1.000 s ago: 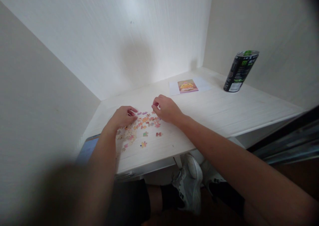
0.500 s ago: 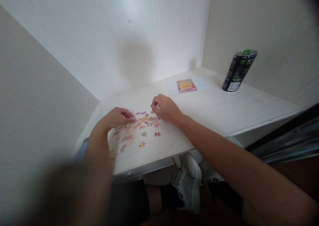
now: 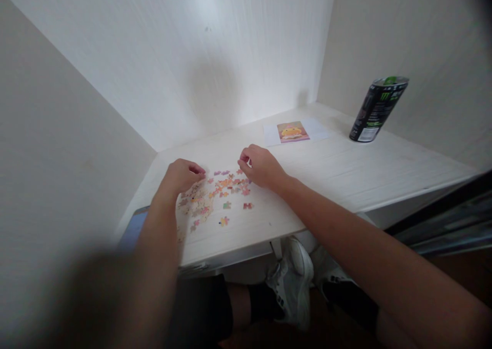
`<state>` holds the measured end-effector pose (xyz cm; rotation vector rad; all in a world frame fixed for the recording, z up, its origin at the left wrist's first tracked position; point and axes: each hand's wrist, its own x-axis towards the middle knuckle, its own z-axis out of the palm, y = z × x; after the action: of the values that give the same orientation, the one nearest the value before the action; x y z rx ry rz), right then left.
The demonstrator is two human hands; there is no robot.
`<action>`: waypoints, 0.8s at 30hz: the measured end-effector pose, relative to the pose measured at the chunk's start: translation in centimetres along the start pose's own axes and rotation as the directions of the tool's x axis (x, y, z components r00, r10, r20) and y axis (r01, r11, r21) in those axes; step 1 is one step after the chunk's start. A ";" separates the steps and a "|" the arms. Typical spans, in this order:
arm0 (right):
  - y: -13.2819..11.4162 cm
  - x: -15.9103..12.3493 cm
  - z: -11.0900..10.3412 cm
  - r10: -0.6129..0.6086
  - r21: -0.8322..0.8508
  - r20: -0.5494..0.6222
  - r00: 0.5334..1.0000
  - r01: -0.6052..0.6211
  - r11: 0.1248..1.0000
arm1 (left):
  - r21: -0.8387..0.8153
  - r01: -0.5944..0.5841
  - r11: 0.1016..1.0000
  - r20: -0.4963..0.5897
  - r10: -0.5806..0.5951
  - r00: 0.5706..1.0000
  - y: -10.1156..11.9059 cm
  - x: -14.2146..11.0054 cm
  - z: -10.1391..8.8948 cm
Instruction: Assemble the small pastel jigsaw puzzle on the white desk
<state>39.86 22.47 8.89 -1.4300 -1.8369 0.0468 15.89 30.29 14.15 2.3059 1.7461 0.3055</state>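
Small jigsaw puzzle pieces [image 3: 225, 183] in pink, orange and yellow lie scattered on the white tabletop. My left hand [image 3: 183, 175] is above their far left side, thumb and fingers pinched together; anything between the tips is too small to make out. At the far right of the pieces, my right hand [image 3: 261, 165] also has its fingertips closed, and what they may hold is hidden. A green puzzle piece [image 3: 227, 205], a red puzzle piece [image 3: 248, 206] and a yellow puzzle piece [image 3: 224, 221] lie apart, nearer the front edge.
Behind my right hand, a picture of a yellow figure [image 3: 292, 132] lies on a white sheet [image 3: 319, 127]. A black drink can [image 3: 378, 110] stands at the right. Beside my left forearm is a flat bluish object [image 3: 132, 229]. White walls [image 3: 238, 46] enclose the tabletop [image 3: 307, 195].
My left hand has moved away from me, off the pieces towards the back, leaving a pink piece in view. My right hand stays in nearly the same place. The whole view has shifted slightly.
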 end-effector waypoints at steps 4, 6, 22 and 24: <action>0.0 0.0 0.0 0.000 0.003 -0.007 1.000 0.000 1.000 | 0.047 -0.002 0.999 -0.023 0.003 1.000 0.8 -0.1 0.6; 0.0 0.0 0.0 0.002 0.004 -0.011 1.000 -0.002 1.000 | 0.045 -0.025 0.999 -0.004 0.025 1.000 0.9 -0.3 0.9; 2.5 0.1 0.8 0.131 0.007 -0.025 0.991 -0.131 0.991 | 0.109 -0.204 0.973 -0.062 0.211 0.976 0.8 -5.9 1.0; 2.3 -0.1 0.8 0.088 0.035 0.033 0.996 -0.089 0.995 | 0.105 -0.291 0.951 -0.058 0.298 0.953 0.6 -7.7 2.2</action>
<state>41.23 23.52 7.26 -1.4923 -1.7879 0.1475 15.07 22.54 12.09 2.6594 1.4719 0.3691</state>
